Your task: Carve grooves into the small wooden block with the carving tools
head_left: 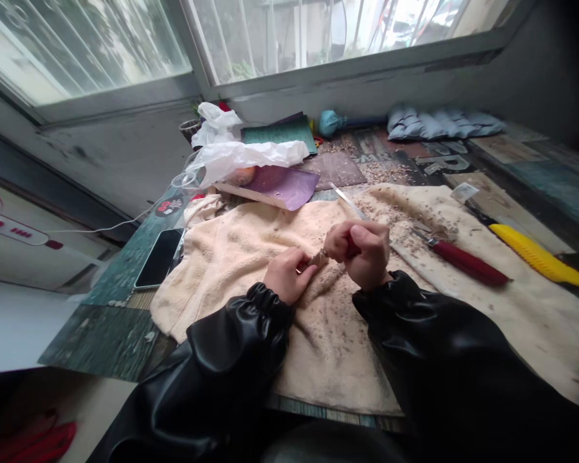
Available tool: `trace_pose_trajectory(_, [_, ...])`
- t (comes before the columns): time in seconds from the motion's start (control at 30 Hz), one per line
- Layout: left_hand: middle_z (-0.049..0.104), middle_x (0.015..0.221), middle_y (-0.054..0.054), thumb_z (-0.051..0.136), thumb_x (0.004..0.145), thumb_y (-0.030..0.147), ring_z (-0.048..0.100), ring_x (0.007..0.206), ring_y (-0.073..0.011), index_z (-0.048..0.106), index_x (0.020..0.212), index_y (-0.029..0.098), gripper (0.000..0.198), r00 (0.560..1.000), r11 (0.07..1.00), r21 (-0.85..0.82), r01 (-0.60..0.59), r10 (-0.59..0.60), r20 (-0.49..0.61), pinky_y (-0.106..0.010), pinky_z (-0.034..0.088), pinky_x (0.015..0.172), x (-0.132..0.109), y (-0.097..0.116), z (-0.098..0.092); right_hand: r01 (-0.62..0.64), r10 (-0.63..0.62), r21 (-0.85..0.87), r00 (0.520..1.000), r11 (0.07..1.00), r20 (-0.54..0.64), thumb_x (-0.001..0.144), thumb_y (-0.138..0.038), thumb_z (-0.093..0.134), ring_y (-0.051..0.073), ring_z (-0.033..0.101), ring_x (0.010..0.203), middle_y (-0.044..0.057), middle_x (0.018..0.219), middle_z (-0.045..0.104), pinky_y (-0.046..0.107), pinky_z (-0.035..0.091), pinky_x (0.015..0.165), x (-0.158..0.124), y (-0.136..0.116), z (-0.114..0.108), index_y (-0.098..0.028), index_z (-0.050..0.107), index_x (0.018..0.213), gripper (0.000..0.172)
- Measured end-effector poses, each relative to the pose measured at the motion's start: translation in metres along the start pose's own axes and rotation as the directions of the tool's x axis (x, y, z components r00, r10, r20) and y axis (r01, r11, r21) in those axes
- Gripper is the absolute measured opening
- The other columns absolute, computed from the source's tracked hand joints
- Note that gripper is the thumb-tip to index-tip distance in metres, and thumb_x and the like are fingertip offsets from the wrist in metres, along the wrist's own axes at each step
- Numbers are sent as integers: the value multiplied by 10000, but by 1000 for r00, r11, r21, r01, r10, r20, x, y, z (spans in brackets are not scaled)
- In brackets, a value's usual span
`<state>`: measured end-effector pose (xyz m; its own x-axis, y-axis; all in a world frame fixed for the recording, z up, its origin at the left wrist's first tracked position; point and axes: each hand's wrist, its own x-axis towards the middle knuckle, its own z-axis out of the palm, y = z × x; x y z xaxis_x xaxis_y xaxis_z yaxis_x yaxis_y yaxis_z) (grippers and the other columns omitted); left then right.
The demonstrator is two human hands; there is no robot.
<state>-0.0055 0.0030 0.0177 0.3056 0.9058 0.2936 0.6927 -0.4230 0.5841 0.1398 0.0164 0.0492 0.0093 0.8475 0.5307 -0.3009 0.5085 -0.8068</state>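
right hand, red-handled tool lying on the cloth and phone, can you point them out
Right hand (369,257): head view, middle of the closed fist.
Red-handled tool (470,262): head view, middle of the handle.
Phone (160,258): head view, middle of the dark screen.

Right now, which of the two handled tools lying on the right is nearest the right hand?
The red-handled tool, lying on the cream cloth; the yellow-handled tool lies farther to the right.

Open cloth (229,260) leftward, red-handled tool (470,262) obstructing right
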Motion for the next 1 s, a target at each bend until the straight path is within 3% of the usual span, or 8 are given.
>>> trace_pose_trajectory(0.27, [551, 616, 22, 672, 738, 188, 497, 535, -106, 569, 684, 163, 119, 1000, 998, 63, -19, 20, -12, -232, 406, 535, 0, 1, 1, 31, -31, 78, 1000, 996, 4, 812, -303, 478, 96, 370, 369, -46, 392, 393, 264, 277, 402, 1, 4, -3, -200, 473, 479, 349])
trace_pose_trajectory(0.5, [548, 633, 21, 667, 735, 157, 503, 539, -103, 565, 695, 162, 109, 998, 996, 71, -59, 59, -1, -226, 417, 547, -1, 5, 2, 83, -91, 124, 994, 989, 58, 897, -421, 521, 50, 414, 414, -88, 492, 444, 197, 387, 440, -4, 10, -12, -161, 499, 609, 388])
trace_pose_trajectory(1.0, [504, 618, 27, 665, 726, 171, 463, 533, -103, 492, 621, 178, 202, 995, 986, 147, -77, 86, -58, -232, 385, 532, -4, 5, 4, 64, -77, 169, 994, 983, 72, 891, -435, 525, 44, 380, 382, -98, 464, 401, 187, 357, 406, 0, 12, -13, -158, 471, 579, 420])
